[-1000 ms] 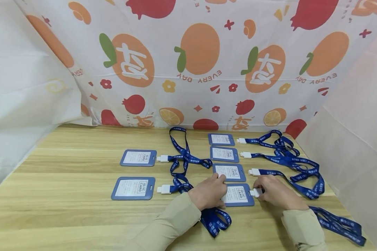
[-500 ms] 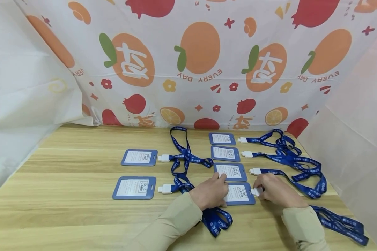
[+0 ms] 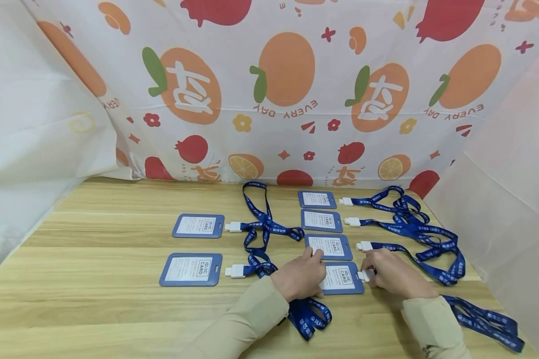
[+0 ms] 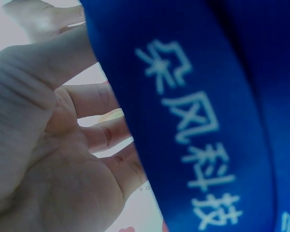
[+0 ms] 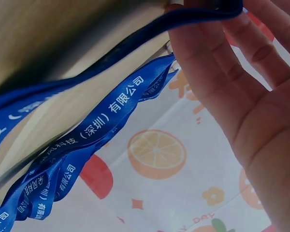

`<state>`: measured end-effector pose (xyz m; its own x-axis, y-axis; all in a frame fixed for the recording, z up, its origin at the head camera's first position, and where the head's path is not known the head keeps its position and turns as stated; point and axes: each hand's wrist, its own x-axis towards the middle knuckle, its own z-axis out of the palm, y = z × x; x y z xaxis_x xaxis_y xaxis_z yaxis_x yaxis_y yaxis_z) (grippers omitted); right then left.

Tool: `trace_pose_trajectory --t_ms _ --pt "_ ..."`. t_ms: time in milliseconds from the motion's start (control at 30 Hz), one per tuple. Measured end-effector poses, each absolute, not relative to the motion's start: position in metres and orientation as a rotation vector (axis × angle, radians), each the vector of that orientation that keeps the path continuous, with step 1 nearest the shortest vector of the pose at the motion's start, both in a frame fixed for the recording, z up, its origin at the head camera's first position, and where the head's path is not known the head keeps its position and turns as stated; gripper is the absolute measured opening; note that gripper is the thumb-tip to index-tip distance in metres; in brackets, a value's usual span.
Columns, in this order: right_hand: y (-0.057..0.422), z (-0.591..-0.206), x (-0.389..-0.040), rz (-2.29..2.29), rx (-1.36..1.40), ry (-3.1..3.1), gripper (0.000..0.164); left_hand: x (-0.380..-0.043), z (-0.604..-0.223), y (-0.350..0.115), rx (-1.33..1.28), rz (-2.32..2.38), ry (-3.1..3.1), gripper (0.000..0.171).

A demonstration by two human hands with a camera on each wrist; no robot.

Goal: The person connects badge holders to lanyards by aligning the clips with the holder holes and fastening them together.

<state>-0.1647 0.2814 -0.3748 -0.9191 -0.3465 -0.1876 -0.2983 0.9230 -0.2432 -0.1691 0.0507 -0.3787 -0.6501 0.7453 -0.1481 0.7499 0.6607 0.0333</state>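
Observation:
On the wooden table, my left hand (image 3: 300, 275) holds the left end of a blue ID badge holder (image 3: 341, 279), the nearest in the right column. My right hand (image 3: 393, 271) pinches the white clip (image 3: 366, 275) of a blue lanyard against the slot at the holder's right end; whether it is hooked in cannot be made out. Its strap (image 3: 485, 321) trails out beyond my right wrist. A lanyard (image 4: 193, 121) hides much of the left wrist view, beside my palm (image 4: 63, 169). In the right wrist view a strap (image 5: 135, 41) runs to my fingers (image 5: 198, 63).
Above the held one lie more badge holders (image 3: 329, 247), with white-clipped lanyards (image 3: 408, 229) to their right. Two other holders (image 3: 190, 269) lie left, lanyards (image 3: 265, 224) beside them. A loose strap (image 3: 312, 319) lies below my left hand. A fruit-printed curtain (image 3: 269, 124) backs the table.
Both hands keep their hold on the badge holder and the clip. Only a slight shift of the whole head view shows.

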Motion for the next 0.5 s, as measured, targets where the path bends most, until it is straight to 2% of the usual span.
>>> trace_pose_trajectory --t_ms 500 --pt "0.2822 -0.3747 -0.1646 -0.324 -0.562 2.860 0.021 -0.1686 -0.3789 0.0505 1.198 -0.001 2.724 0.040"
